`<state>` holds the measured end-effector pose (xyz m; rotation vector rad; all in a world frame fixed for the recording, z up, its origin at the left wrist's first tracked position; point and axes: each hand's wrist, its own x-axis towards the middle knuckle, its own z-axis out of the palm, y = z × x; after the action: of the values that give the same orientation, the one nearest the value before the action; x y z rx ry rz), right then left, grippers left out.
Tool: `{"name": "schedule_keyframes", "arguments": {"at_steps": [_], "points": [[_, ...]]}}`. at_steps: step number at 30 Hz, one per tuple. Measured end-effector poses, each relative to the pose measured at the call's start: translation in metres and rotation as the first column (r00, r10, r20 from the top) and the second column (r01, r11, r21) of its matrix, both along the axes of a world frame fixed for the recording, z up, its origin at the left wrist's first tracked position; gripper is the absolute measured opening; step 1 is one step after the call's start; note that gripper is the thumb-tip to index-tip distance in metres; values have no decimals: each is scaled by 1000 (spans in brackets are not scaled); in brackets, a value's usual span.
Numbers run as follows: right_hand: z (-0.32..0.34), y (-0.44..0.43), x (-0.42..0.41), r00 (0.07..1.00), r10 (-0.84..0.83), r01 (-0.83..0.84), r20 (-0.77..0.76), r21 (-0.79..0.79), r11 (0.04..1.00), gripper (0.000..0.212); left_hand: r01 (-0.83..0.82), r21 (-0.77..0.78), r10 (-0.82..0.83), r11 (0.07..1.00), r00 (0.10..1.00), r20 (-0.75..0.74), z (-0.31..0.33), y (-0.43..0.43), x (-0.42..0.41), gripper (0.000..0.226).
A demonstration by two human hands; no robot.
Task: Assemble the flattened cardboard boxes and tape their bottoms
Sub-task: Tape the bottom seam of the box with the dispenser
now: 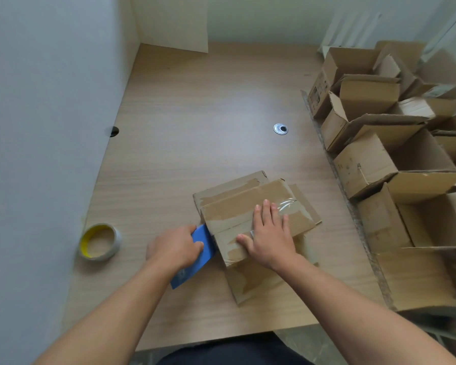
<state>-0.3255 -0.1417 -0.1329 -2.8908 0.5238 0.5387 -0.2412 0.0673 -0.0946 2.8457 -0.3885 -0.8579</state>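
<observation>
The pale wood-grain table (195, 114) carries a crowd of open-topped brown cardboard boxes (366, 164) along its right side. Nearer the front edge sits the upturned brown cardboard box (234, 206) (clear tape glints along its bottom seam), resting on more cardboard. The right grip (270, 233) lies flat on it, fingers straight, pressing the tape. The left grip (175, 246) is curled round a flat blue plastic scraper (195, 264) touching the box's left edge. A yellow-cored roll of clear tape (100, 242) lies apart, to the left.

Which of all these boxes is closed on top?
The box under the right hand, flaps shut and taped; the boxes at the right all gape open.
</observation>
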Motion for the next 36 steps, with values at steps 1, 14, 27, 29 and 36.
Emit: {"name": "schedule_keyframes", "arguments": {"at_steps": [1,14,27,29,36], "points": [[3,4,2,1000,10,-10,12,-37,999,80,1,-8,-1,1000,1000,11,-1,-1,-3,28],[1,20,-5,979,198,-199,54,17,980,71,-85,-160,80,984,996,-39,8,75,8,57],[-7,19,-11,930,301,-319,209,54,946,57,-61,-367,90,928,994,61,13,82,4,68],[-11,25,-9,927,291,-309,236,42,950,51,-61,-380,94,923,993,71,12,82,1,69],[-6,-4,-3,878,449,-469,166,113,876,51,242,-329,-128,913,934,335,15,88,-3,69]]}}
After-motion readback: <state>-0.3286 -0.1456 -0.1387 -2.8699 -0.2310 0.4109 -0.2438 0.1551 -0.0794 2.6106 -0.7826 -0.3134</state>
